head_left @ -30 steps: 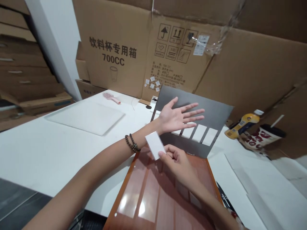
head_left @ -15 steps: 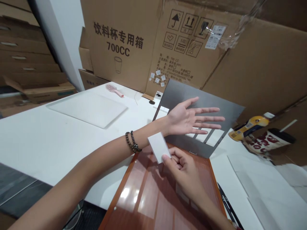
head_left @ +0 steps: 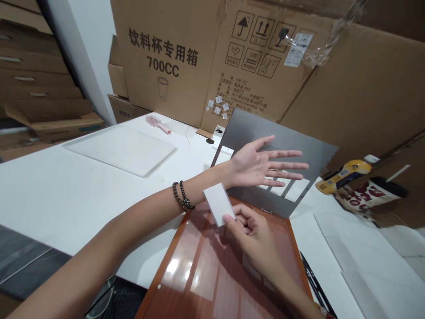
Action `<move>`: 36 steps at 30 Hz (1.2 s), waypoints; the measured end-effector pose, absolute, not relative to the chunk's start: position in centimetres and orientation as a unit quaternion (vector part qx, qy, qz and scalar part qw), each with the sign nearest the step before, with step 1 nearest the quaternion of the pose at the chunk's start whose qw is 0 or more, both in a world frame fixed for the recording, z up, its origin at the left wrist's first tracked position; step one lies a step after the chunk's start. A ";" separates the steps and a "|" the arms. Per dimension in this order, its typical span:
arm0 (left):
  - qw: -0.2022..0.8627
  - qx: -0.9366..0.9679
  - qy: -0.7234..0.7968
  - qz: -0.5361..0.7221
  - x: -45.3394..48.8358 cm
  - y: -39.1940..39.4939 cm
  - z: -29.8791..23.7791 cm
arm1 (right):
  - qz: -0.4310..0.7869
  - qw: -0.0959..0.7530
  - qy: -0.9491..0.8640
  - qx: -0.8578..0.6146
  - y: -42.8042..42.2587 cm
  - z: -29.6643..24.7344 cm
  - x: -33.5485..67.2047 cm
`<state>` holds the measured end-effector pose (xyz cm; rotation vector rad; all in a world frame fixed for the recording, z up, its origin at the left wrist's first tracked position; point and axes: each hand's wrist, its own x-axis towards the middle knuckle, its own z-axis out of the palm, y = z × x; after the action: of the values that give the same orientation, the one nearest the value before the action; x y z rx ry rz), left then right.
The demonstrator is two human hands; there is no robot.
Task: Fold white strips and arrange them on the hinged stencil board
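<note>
My left hand [head_left: 262, 164] is stretched out palm up, fingers spread, holding nothing. Two dark bead bracelets [head_left: 182, 197] circle its wrist. Between the thumb and fingers of my right hand [head_left: 252, 226] is a small white card [head_left: 219, 204], held tilted beside the left forearm. Whether the card touches the forearm I cannot tell. Under both hands lies an orange-brown framed board [head_left: 202, 248] with pale rectangular panels. Behind the left hand a grey plate [head_left: 285, 137] with rectangular cut-outs stands tilted at the board's far end.
Large cardboard boxes [head_left: 172, 88] line the back of the white table [head_left: 83, 190]. At the left are a white slab [head_left: 122, 148] and a pink hairbrush [head_left: 158, 124]. A yellow bottle [head_left: 348, 175] and a lidded cup [head_left: 372, 195] are at the right, with thin black strips [head_left: 315, 283] nearer.
Almost nothing differs. My left hand sits very slightly further left in view; the card stays in my right hand.
</note>
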<state>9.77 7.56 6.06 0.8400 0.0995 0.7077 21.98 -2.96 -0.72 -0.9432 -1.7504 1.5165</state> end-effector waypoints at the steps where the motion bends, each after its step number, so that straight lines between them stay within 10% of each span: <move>1: 0.850 0.403 0.050 0.337 9.8 7.5 6.1 | 0.576 0.312 -0.665 -0.359 -3.0 -0.7 22.0; 36: 0.602 0.757 0.119 0.223 10.0 3.9 8.6 | 0.579 0.294 -0.664 -0.372 -3.9 -0.2 22.1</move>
<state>10.04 3.90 8.61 1.7536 0.2764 0.5171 22.09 -3.86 -0.23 -0.9895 -1.7683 1.5407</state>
